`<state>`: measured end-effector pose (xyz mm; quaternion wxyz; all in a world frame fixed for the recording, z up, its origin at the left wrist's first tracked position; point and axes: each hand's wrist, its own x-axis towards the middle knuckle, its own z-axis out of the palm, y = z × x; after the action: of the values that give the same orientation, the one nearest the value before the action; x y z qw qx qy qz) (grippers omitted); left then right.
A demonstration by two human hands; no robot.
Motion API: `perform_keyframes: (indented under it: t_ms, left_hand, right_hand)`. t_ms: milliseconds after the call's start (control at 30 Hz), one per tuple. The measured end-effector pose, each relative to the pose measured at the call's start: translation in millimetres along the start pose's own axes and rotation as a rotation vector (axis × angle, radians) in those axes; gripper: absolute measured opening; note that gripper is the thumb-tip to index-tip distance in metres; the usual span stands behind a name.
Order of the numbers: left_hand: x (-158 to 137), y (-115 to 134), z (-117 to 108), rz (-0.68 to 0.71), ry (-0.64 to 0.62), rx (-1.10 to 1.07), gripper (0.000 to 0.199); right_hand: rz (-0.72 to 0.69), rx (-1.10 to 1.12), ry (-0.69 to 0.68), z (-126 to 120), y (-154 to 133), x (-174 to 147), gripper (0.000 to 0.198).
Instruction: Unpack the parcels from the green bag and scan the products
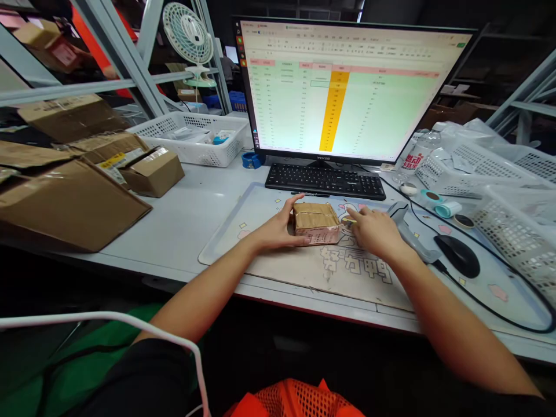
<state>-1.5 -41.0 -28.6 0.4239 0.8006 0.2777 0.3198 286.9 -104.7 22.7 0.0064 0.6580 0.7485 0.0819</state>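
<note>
A small cardboard box (317, 223) wrapped in clear tape sits on the printed desk mat (278, 263), with a pinkish label on its near side. My left hand (280, 227) grips the box's left side, thumb along the front and fingers at the back. Just right of the box is my right hand (373, 230), its fingers curled and index finger pointing toward the box. A small yellowish bit shows at those fingertips, too small to name. Beside the right wrist lies a grey handheld scanner (412, 234) with a black cable.
Behind the mat stand a black keyboard (325, 179) and a monitor (347, 92) showing a spreadsheet. To the right are a black mouse (457, 255), tape rolls (447, 209) and white baskets (516, 231). Cardboard boxes (65, 197) and a white basket (208, 152) occupy the left.
</note>
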Motion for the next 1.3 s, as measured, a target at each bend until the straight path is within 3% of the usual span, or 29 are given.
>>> perform_keyframes:
  t_ms: [67,133,233,333,500,633,767,933,1100,1233,1300]
  left_hand:
    - [1.0,3.3,0.6,0.062,0.045,0.036,0.102]
    - [3.9,7.5,-0.2,0.150,0.116,0.101,0.073]
    - [10.5,20.3,-4.9,0.210,0.186,0.278,0.044]
    - [19.6,47.0,-12.2,0.150,0.075,0.496,0.034]
    - [40.4,104.3,-6.5,-0.098,-0.199,0.969,0.025]
    - [51.5,117.5,8.4,-0.125,-0.274,1.140,0.016]
    - [54.0,92.7,-0.1,-0.145,-0.151,1.081,0.022]
    - [61.1,51.2,-20.4,-0.146,0.119,0.663,0.031]
    - [65.9,34.1,-20.2,-0.171,0.101,0.468,0.034]
    - [66.7,32.3,-18.5,-0.166,0.094,0.457,0.034]
    - [67.9,32.4,-19.0,-0.167,0.100,0.471,0.035]
  right_hand:
    - [-0.129,0.166,0.200,-11.0,-16.9,0.0,0.046]
    - [-0.317,0.331,0.363,-12.2,-32.6,0.8,0.038]
    - [-0.497,0.462,0.454,2.2,-47.1,1.6,0.031]
    - [-0.546,0.516,0.507,18.5,-48.1,0.5,0.029]
    - [-0.577,0.552,0.549,22.5,-43.5,0.2,0.025]
    - [-0.574,0.559,0.533,18.9,-44.8,1.5,0.025]
    - [-0.522,0.578,0.515,22.2,-44.4,0.2,0.027]
    - [-0.478,0.580,0.439,22.8,-42.4,-0.8,0.026]
    - [-0.421,0.514,0.219,8.6,-44.5,-8.3,0.026]
    - [-0.329,0.419,0.362,3.8,-52.3,-15.8,0.041]
    - [-0.310,0.370,0.442,2.8,-55.1,-19.5,0.029]
